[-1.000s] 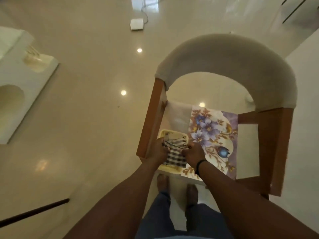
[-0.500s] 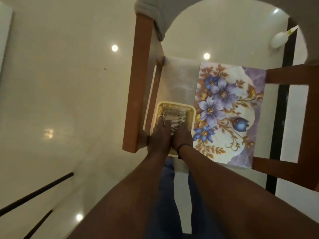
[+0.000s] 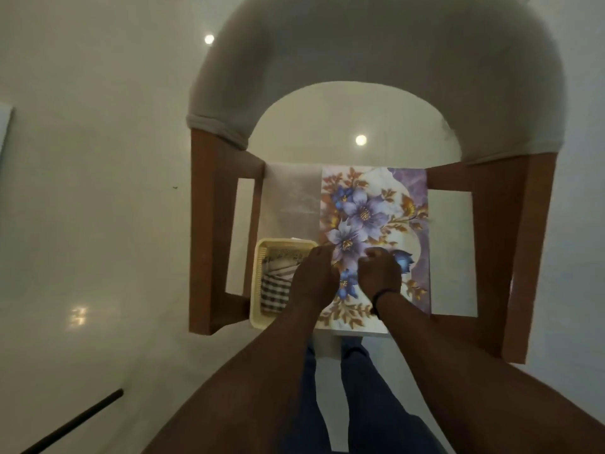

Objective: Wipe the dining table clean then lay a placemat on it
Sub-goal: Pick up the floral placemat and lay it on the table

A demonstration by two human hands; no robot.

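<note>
1. nearest the camera, two bare forearms reach forward over the person's legs in blue trousers (image 3: 373,404), which stand on the glossy pale floor (image 3: 98,224).
2. the right hand (image 3: 379,273) has a dark band (image 3: 381,298) round its wrist; its fingers are curled down onto the flowered placemat (image 3: 370,224), knuckles up. it seems to pinch the mat's surface, but what sits under the fingers is hidden, so its grip cannot be told for sure.
3. the left hand (image 3: 314,273) lies just beside the right one, over the seam where the basket meets the placemat's left edge. its fingers point forward, fairly straight, tips at the mat's edge; it curls round nothing visible, so its grip is loose and open.
4. the cream plastic basket (image 3: 258,309) stands on the near left of the chair seat, touching the placemat's left side. inside it lies a folded checked cloth (image 3: 275,290), dark and white, partly covered by the left hand.
5. the placemat lies flat on the right part of the seat, printed with blue and purple flowers and gold leaves, its near edge at the seat's front.
6. a bare pale strip of seat (image 3: 291,198) shows beyond the basket, left of the mat.
7. wooden arms (image 3: 209,231) frame the seat on both sides, and the chair's curved grey padded back (image 3: 360,54) arches across the far side.
</note>
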